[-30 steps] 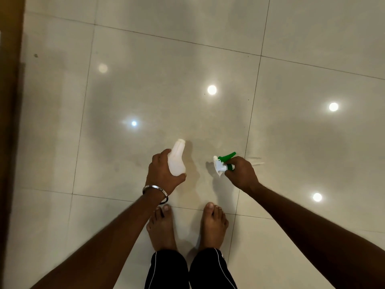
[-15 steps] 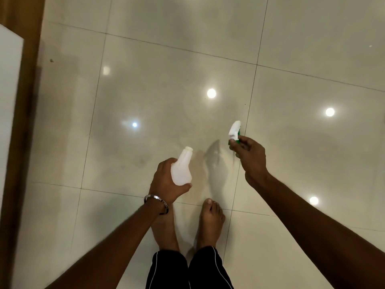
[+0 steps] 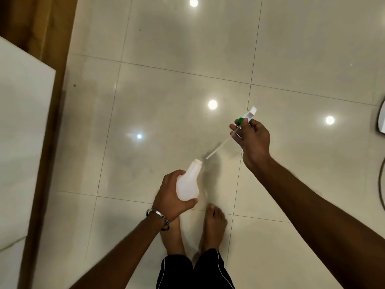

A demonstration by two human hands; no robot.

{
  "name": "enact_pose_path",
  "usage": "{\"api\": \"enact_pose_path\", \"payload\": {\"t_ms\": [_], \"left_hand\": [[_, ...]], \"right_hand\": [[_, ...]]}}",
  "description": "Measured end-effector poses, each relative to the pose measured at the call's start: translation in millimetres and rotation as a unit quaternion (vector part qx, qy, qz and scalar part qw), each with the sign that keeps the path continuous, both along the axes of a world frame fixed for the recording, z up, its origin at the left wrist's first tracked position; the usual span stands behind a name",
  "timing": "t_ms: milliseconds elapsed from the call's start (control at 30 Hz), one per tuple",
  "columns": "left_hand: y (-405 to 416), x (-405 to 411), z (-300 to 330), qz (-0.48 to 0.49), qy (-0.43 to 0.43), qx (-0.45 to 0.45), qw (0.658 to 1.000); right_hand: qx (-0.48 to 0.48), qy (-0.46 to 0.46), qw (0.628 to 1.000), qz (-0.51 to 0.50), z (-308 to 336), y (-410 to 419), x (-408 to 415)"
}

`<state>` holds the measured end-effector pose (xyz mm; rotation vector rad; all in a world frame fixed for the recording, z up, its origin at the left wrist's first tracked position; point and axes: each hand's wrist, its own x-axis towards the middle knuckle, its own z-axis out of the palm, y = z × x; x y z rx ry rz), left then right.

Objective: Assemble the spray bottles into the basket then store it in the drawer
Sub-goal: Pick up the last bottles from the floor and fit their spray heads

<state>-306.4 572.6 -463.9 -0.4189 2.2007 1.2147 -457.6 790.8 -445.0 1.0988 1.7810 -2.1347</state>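
Note:
My left hand (image 3: 170,197) grips a white spray bottle body (image 3: 187,184) with no cap, its open neck pointing up and to the right. Up and to the right of it, my right hand (image 3: 253,140) holds a white and green spray head (image 3: 246,116). The head's thin dip tube (image 3: 220,146) slants down-left, and its tip hangs just beside the bottle's neck, not inside it. No basket or drawer is in view.
I stand barefoot on glossy cream floor tiles (image 3: 166,101) that reflect ceiling lights. A white surface (image 3: 23,142) with a wooden edge (image 3: 56,59) runs along the left. A pale object (image 3: 382,119) and a dark cable (image 3: 382,184) show at the right edge.
My right hand has lifted the spray head up and to the right and turned it, so the dip tube now shows and points at the bottle's neck. The view has shifted, showing more of the left surface.

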Motion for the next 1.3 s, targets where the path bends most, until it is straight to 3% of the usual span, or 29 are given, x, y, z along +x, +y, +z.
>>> {"api": "enact_pose_path", "payload": {"t_ms": [233, 567, 800, 933, 1033, 1100, 1167, 1233, 1300], "left_hand": [[-1.3, -14.9, 16.7, -0.028, 0.019, 0.002, 0.999], [9.6, -32.6, 20.9, -0.011, 0.019, 0.025, 0.999], [10.3, -43.6, 19.1, 0.008, 0.02, 0.046, 0.999], [3.9, -49.8, 23.7, 0.037, -0.028, 0.139, 0.989], [-4.4, -57.2, 29.8, 0.114, -0.149, 0.304, 0.934], [-8.9, -59.4, 31.1, 0.133, -0.19, 0.358, 0.904], [-6.3, -59.7, 33.1, 0.103, -0.155, 0.297, 0.937], [2.3, -57.7, 33.0, 0.049, -0.063, 0.148, 0.986], [11.8, -53.4, 32.6, -0.005, 0.038, -0.004, 0.999]], "right_hand": [[-0.023, -0.013, 0.999, 0.021, 8.2, -19.4, 3.7], [-0.054, -0.064, 0.989, 0.124, -3.2, -46.6, 38.6], [-0.095, -0.08, 0.983, 0.138, -8.6, -52.6, 45.7], [-0.138, -0.084, 0.971, 0.175, -7.5, -48.2, 39.4], [-0.182, -0.089, 0.961, 0.186, -4.6, -44.4, 35.2], [-0.201, -0.097, 0.957, 0.183, -4.0, -42.5, 34.3], [-0.192, -0.109, 0.96, 0.174, -6.6, -42.9, 34.7], [-0.154, -0.126, 0.968, 0.153, -9.7, -45.9, 35.2], [-0.13, -0.143, 0.974, 0.118, -10.4, -51.6, 35.1]]}}
